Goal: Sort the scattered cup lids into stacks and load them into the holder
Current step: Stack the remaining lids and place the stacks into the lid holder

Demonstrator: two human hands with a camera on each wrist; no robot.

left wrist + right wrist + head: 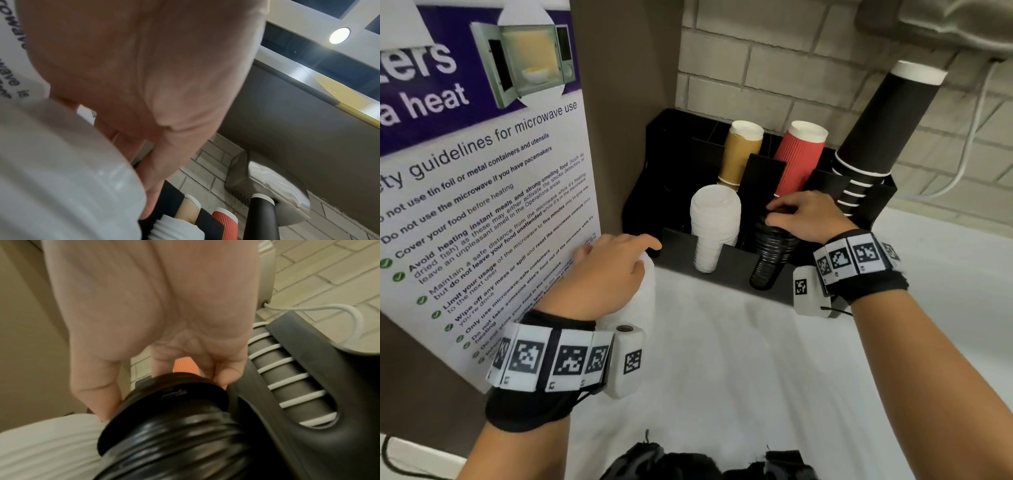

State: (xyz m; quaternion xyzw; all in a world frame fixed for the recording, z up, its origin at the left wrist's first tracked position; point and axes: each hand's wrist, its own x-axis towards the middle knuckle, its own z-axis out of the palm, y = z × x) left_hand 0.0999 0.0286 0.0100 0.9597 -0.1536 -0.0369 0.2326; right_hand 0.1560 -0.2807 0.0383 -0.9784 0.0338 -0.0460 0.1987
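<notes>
A black holder (732, 270) stands against the brick wall. Its front slots hold a white lid stack (714, 226) and a black lid stack (774, 253). My right hand (804, 216) sits on top of the black lid stack (164, 410), with its fingers (96, 394) curled round the top lid's rim. My left hand (616, 263) grips a second white lid stack (640, 294) that stands on the counter just left of the holder's front corner. In the left wrist view that white stack (61, 178) fills the lower left under my curled fingers (152, 170).
Tan cups (743, 150), red cups (799, 157) and a tall leaning stack of black cups (873, 137) fill the holder's rear and right slots. A microwave poster (482, 205) stands close on the left. A white counter (756, 377) stretches in front, and a white cable (969, 161) hangs at the right.
</notes>
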